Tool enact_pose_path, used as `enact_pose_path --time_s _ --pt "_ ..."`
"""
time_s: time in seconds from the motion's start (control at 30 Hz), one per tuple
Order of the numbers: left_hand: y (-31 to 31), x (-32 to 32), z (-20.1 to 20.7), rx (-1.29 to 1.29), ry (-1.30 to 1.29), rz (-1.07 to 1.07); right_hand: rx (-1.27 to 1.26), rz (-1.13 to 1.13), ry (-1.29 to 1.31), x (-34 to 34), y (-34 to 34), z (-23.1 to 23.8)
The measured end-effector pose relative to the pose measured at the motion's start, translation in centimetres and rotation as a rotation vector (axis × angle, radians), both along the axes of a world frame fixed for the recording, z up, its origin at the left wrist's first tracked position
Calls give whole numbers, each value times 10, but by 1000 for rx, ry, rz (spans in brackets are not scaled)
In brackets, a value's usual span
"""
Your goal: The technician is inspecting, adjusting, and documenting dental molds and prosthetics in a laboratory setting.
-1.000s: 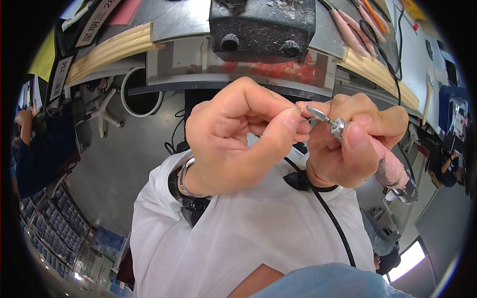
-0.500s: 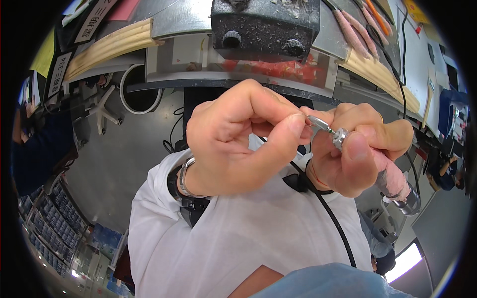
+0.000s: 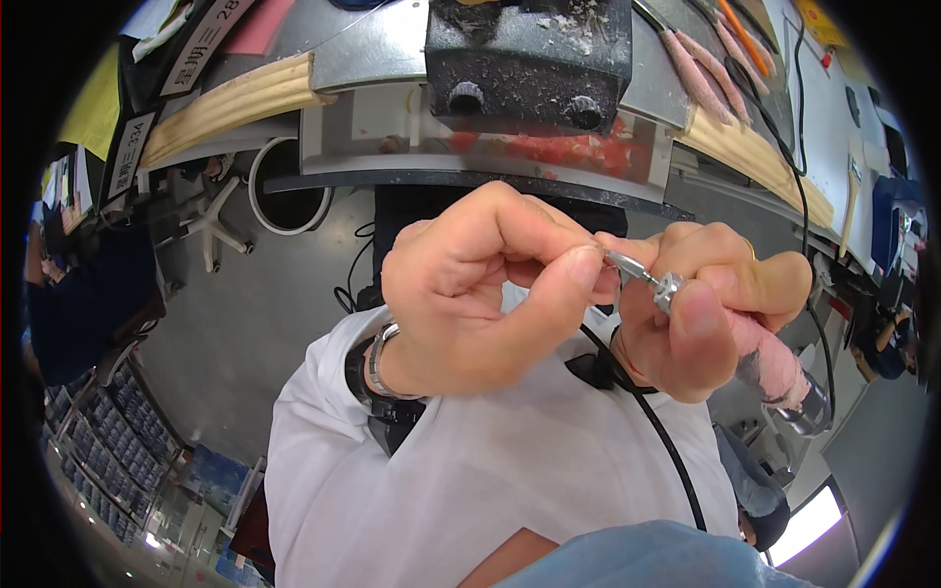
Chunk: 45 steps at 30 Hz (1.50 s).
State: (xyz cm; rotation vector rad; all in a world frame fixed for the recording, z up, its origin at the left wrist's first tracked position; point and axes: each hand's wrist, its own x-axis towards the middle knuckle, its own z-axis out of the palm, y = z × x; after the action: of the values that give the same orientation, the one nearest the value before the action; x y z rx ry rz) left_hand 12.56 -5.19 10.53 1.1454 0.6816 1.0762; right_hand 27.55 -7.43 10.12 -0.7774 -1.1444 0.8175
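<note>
My right hand is wrapped around a rotary handpiece, whose grip is bound in pink wrapping and whose back end is bare metal. From its metal collar a silvery pointed burr sticks out toward the left. My left hand is closed in a pinch, thumb against forefinger, right at the burr's tip. Whatever sits between those fingertips is too small and covered to make out. Both hands are held up in front of my chest, nearer than the bench edge.
Beyond my hands stands a dusty black block-shaped device with two round ports. Below it an open drawer holds red scraps. Pink-wrapped tools lie at the back right. A black cable hangs at right; a bin stands left.
The bench and drawer have shifted slightly right and down in the picture. My hands keep the same hold, the left pinch still at the burr's tip.
</note>
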Motion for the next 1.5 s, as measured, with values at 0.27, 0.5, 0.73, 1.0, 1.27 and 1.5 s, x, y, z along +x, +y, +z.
enact_pose_path --time_s 0.27,0.5,0.73,1.0,1.27,1.5 --pt "0 -1 -3 35 -2 -5 -4 -66 -71 -3 -1 2" --pt "-1 1 -2 43 -18 -7 -24 -39 -141 2 -4 5" --pt "-1 1 -2 36 -30 9 -55 3 -228 10 -9 9" --pt "-2 1 0 51 -2 14 -32 -12 -178 9 -10 5" --pt "-4 5 -1 14 -47 58 -15 4 -99 5 -7 5" --pt "-4 7 -3 -7 -84 122 -8 -5 -94 3 -6 5"
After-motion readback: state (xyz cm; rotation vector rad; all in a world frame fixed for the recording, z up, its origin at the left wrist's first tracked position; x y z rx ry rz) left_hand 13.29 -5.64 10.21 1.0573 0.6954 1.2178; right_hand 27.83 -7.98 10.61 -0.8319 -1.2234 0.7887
